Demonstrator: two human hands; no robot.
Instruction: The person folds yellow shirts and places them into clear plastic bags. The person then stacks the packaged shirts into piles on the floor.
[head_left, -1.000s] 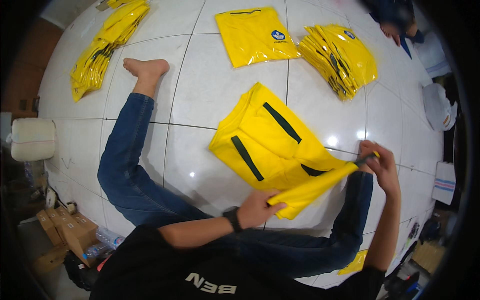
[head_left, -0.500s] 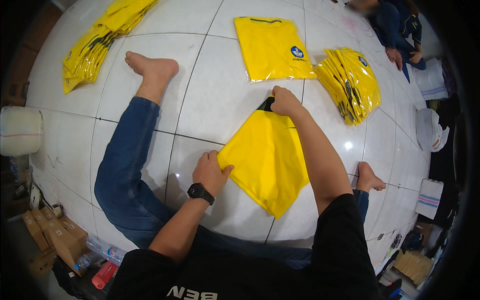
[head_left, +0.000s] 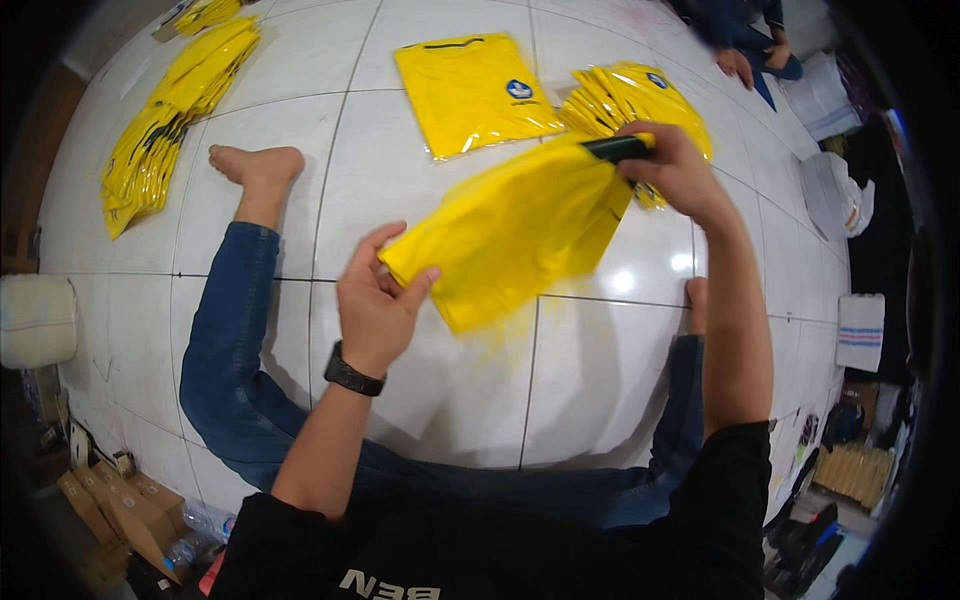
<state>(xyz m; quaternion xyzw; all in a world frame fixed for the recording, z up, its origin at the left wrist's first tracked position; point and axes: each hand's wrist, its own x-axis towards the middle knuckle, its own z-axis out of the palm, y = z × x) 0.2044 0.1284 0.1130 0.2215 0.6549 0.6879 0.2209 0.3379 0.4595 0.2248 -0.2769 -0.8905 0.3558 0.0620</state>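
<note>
A folded yellow garment (head_left: 510,235) with a dark green band is held up between my hands over the tiled floor, blurred along its lower edge. My left hand (head_left: 378,305) grips its left corner, thumb on the front. Higher up at the right, my right hand (head_left: 665,170) is closed on the green-banded corner. Just beyond the garment lie a flat bagged yellow shirt (head_left: 465,90) with a blue emblem and a fanned pile of bagged yellow shirts (head_left: 680,105), partly hidden behind the garment and my right hand.
More bagged yellow shirts (head_left: 160,130) lie at left. My legs frame the tiles (head_left: 430,410). Another person (head_left: 760,55) sits at upper right. Cushions or bundles (head_left: 35,320), cardboard boxes (head_left: 130,520), white folded packs (head_left: 858,330) and assorted items line both sides.
The garment, earlier spread with two green bands showing and then folded low, is now raised and tilted. Both my hands have moved up with it, the right one swinging rightward from half a second ago.
</note>
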